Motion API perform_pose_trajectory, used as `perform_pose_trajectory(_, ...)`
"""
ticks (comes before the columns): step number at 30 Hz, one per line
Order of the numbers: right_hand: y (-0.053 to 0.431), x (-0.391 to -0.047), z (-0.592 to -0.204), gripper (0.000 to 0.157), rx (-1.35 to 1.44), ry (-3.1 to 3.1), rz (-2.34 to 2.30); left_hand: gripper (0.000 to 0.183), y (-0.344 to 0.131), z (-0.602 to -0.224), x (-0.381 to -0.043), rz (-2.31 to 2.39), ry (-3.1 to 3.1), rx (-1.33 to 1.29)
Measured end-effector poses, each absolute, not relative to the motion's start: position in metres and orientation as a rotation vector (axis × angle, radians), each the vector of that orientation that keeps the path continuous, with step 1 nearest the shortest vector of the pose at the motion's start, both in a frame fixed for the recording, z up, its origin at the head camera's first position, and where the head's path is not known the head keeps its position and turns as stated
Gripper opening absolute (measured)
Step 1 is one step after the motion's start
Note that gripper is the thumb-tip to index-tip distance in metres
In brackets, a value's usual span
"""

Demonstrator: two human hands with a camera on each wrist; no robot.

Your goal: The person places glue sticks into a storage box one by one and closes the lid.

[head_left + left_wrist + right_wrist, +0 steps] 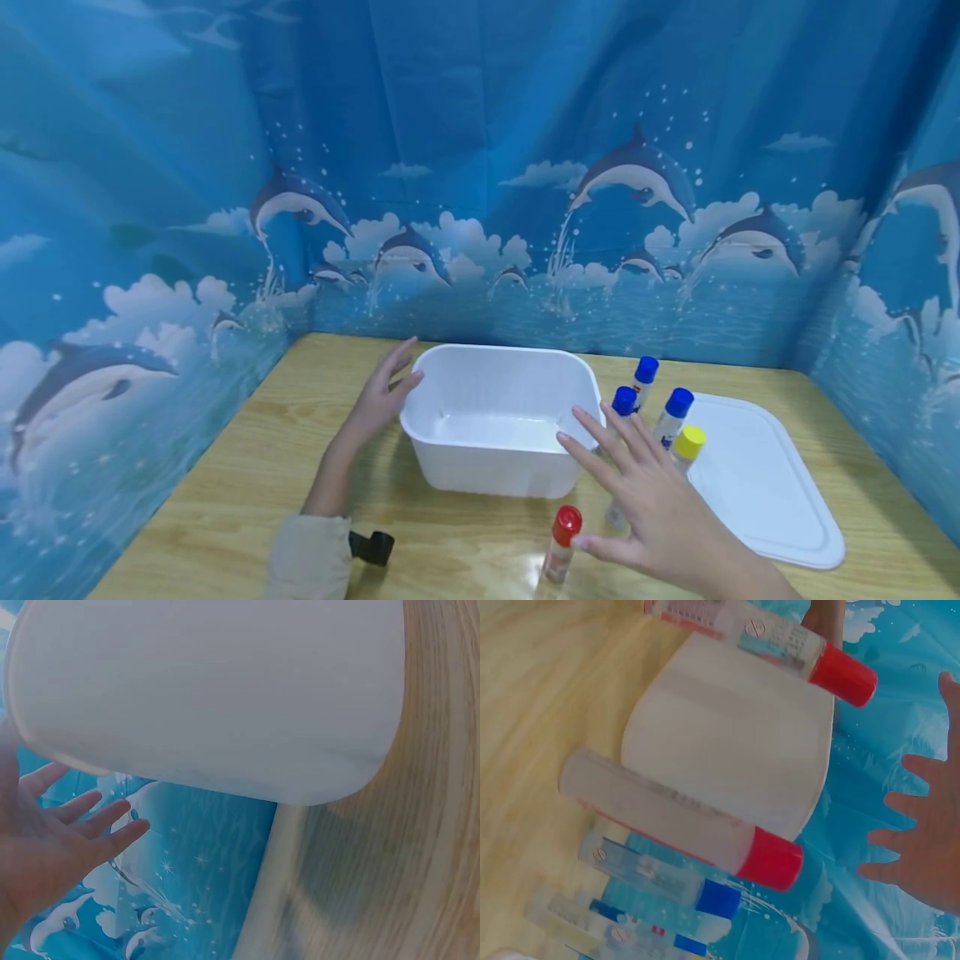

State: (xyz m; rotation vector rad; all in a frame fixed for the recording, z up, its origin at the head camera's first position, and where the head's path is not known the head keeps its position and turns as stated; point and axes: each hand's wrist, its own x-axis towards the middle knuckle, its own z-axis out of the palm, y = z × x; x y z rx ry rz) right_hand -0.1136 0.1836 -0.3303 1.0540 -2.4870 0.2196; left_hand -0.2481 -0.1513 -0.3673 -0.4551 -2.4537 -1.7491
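Observation:
A white plastic tub (495, 471), rectangular with rounded corners, stands upright on the table with nothing inside. At its left rim is my left hand (382, 400), thumb right at the edge; its fingers (112, 817) are spread in the left wrist view. My right hand (652, 500) hovers with fingers spread over the bottles right of the tub, holding nothing. Nearest its thumb stands a slim clear bottle with a red cap (567, 525). A second red-capped bottle (675, 814) shows in the right wrist view; in the head view my right hand hides its cap.
Behind my right hand stand clear bottles with blue caps (678, 404) and one with a yellow cap (690, 442). A white lid (765, 492) lies flat at the right. A dolphin-printed curtain (480, 167) encloses the table's back and sides.

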Motion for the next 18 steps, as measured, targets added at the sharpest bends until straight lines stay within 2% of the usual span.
perform_pose_trajectory(12,0.175,-0.104,-0.352,0.081,1.090,-2.521,0.381,0.048,-0.160,-0.383,-0.251,-1.955,-2.340,-0.543)
perform_pose_trajectory(18,0.173,-0.102,-0.359,0.067,1.113,-2.486,0.576,0.044,-0.160,-0.387,-0.254,-1.972,-2.303,-0.596)
